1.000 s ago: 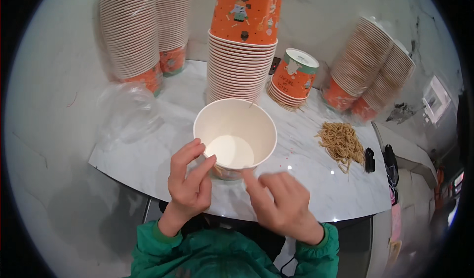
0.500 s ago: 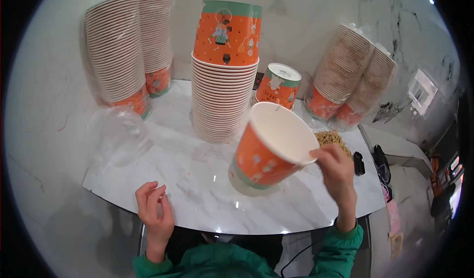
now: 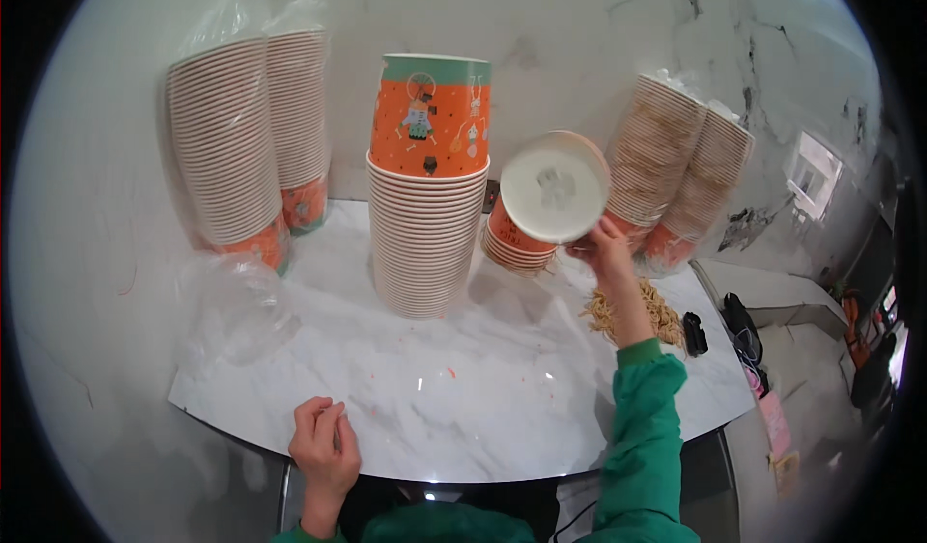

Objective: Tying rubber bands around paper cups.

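My right hand (image 3: pixel 606 250) grips the rim of an orange paper tub (image 3: pixel 553 192), raised and tilted so its pale round base faces me. Just behind and below it, partly covered, a short stack of upside-down orange tubs (image 3: pixel 519 246) stands on the table. To the left rises a tall stack of white-rimmed paper tubs (image 3: pixel 428 244), topped by an upside-down orange and green tub (image 3: pixel 431 116). Close to the table's front edge, my left hand (image 3: pixel 326 446) rests with its fingers loosely curled in; nothing shows in them.
Plastic-wrapped tub stacks lean at the back left (image 3: pixel 224 147) and back right (image 3: pixel 661 147) of the white marbled table (image 3: pixel 463 417). Crumpled clear plastic (image 3: pixel 235 306) lies at left. A pile of tan rubber bands (image 3: pixel 642 313) and a small black object (image 3: pixel 694 334) are at right.
My right hand has carried the tub up and away from me toward the short stack, turning its open mouth away. My left hand has shifted slightly right, its fingers more curled.
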The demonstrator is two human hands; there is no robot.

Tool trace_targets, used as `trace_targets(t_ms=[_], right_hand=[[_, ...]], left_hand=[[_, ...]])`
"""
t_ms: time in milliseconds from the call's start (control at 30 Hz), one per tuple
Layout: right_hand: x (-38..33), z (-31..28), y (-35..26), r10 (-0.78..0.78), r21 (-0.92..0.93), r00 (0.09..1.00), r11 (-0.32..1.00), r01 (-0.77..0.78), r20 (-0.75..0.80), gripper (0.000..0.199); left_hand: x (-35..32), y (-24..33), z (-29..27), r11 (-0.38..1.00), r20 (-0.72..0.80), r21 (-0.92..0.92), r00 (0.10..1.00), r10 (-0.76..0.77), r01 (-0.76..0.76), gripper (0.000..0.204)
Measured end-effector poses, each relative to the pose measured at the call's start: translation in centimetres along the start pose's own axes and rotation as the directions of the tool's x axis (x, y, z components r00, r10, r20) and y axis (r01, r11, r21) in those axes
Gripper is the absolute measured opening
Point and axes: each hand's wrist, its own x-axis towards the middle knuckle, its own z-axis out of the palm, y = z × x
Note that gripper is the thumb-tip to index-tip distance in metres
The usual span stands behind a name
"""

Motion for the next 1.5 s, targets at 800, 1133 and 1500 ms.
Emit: trace_targets(t_ms=[800, 1133, 1500], right_hand=[[4.8, 3.5, 6.4, 0.292, 0.165, 0.942, 0.95, -0.266, -0.162, 0.027], [-5.2, 6.0, 7.5, 0.394, -0.592, 0.917, 0.754, -0.286, 0.058, 0.018], [-11.2, 10.9, 2.9, 0.203, -0.853, 0.902, 0.453, 0.258, 0.38, 0.027]], left_hand=[[0.0, 0.0, 0.0, 1.0, -0.022, 0.007, 1.0, -0.003, 0.003, 0.012], [0.3, 0.5, 0.3, 0.999, -0.034, -0.032, 0.999, 0.012, -0.013, 0.011], [0.2, 0.3, 0.0, 0.999, -0.001, -0.046, 1.0, -0.014, 0.014, 0.009]])
